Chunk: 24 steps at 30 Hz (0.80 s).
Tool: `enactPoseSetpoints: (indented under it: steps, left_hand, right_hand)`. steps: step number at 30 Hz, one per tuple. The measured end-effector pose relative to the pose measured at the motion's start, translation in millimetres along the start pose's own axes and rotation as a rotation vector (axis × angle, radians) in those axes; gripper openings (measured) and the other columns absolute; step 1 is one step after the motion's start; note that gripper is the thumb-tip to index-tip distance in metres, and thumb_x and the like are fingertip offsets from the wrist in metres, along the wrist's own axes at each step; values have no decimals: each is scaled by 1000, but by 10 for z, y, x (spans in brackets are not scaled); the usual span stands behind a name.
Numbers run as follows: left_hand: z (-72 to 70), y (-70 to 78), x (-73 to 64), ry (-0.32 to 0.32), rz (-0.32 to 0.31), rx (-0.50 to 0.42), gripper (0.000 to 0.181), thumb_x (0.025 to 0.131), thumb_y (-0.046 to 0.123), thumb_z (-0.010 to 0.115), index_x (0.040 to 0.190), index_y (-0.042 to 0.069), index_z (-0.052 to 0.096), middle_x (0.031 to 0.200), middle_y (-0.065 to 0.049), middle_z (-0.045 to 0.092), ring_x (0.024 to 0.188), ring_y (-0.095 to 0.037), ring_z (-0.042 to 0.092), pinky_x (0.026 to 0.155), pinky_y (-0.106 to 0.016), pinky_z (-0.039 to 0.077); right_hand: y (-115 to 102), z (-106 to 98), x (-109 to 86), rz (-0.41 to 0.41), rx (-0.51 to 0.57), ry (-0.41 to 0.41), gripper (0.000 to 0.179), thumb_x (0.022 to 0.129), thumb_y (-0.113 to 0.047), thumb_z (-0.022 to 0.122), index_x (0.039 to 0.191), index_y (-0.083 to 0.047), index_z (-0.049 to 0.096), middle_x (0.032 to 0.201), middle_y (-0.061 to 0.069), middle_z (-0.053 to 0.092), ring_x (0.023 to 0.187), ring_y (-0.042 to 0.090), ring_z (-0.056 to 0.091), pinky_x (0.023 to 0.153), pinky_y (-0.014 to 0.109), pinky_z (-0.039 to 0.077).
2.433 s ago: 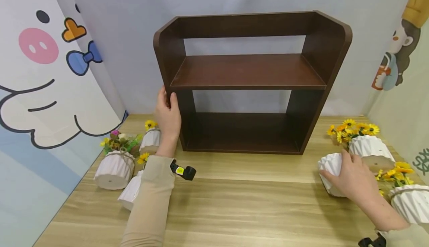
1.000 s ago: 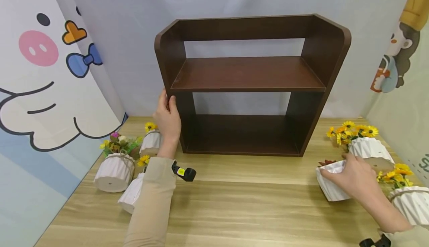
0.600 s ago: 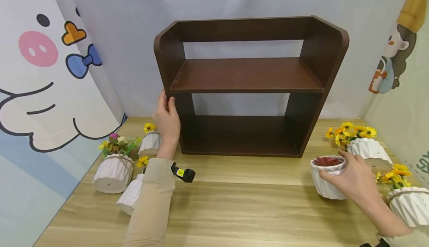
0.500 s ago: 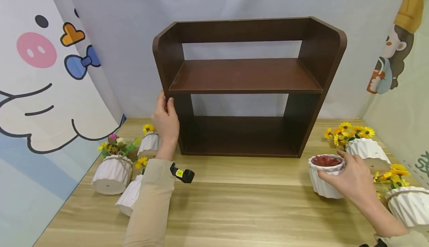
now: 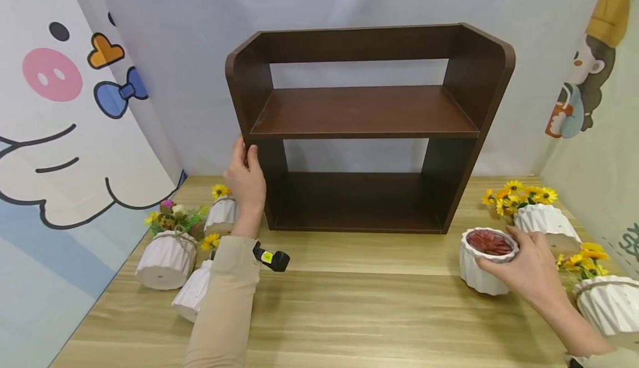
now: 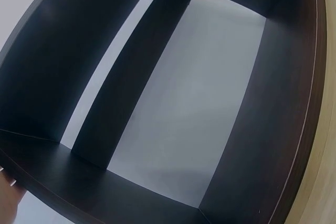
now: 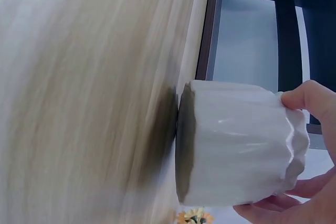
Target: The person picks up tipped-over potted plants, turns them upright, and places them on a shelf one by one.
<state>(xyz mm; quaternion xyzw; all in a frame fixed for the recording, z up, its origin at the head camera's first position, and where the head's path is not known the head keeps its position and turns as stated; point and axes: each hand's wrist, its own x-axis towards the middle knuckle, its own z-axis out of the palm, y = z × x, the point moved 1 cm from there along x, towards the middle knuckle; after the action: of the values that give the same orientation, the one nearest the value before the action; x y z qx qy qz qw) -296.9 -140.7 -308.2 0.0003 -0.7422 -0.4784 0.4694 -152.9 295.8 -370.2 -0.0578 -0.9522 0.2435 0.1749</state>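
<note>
My right hand (image 5: pixel 531 271) holds a white fluted flowerpot (image 5: pixel 476 273) by its rim, thumb on the near side and fingers on the far side. A dark red succulent (image 5: pixel 490 242) fills the top of the pot. In the right wrist view the pot (image 7: pixel 241 145) has its base close to the wooden table, over a shadow; whether they touch I cannot tell. My left hand (image 5: pixel 247 182) grips the left side panel of a dark brown two-tier shelf (image 5: pixel 364 110), its fingertips partly hidden behind the panel. The left wrist view shows the shelf's inside (image 6: pixel 262 114).
Left of the shelf lie several white pots with flowers: a mixed-flower pot (image 5: pixel 167 260), a yellow-flowered pot (image 5: pixel 221 212) and a pot (image 5: pixel 194 290) partly behind my sleeve. At right lie a yellow-flowered pot (image 5: pixel 546 223) and a twine-tied pot (image 5: pixel 611 304). Printed walls flank the wooden table (image 5: pixel 349 312).
The pot in my right hand was lying tipped with its top hidden; it has turned upright, bringing the red succulent into sight. My left hand has stayed on the shelf's side.
</note>
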Motion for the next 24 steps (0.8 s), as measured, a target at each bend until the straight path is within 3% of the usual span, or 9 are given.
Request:
enactPoseSetpoints:
  steps: [4, 14, 20, 24]
  left_hand:
    - [0, 3, -3, 2, -1, 1, 35, 94, 26, 49, 124, 10, 57, 111, -11, 65, 96, -24, 63, 81, -38, 49]
    - [10, -13, -7, 1, -11, 2, 35, 94, 26, 49, 125, 12, 57, 114, -10, 64, 99, -24, 62, 83, -38, 48]
    - [-5, -36, -3, 17, -12, 3, 35, 94, 27, 50, 124, 12, 57, 113, -9, 64, 99, -23, 62, 83, -38, 49]
    - [10, -43, -1, 18, -2, 9, 34, 93, 25, 51, 124, 13, 57, 114, -8, 64, 99, -22, 62, 83, -37, 49]
  right_hand:
    - [41, -19, -39, 13, 6, -49, 88, 65, -37, 78, 123, 17, 40, 108, 33, 34, 90, 44, 39, 66, 54, 38]
    - [57, 9, -107, 50, -13, -129, 95, 67, -48, 75, 123, 19, 39, 113, 36, 30, 94, 47, 38, 67, 57, 38]
    - [20, 22, -45, 32, -16, -204, 107, 67, -55, 72, 134, 15, 26, 126, 41, 30, 105, 55, 38, 75, 64, 36]
    - [-6, 49, -12, 12, -9, -200, 110, 68, -56, 71, 135, 16, 22, 126, 41, 35, 108, 55, 38, 79, 63, 36]
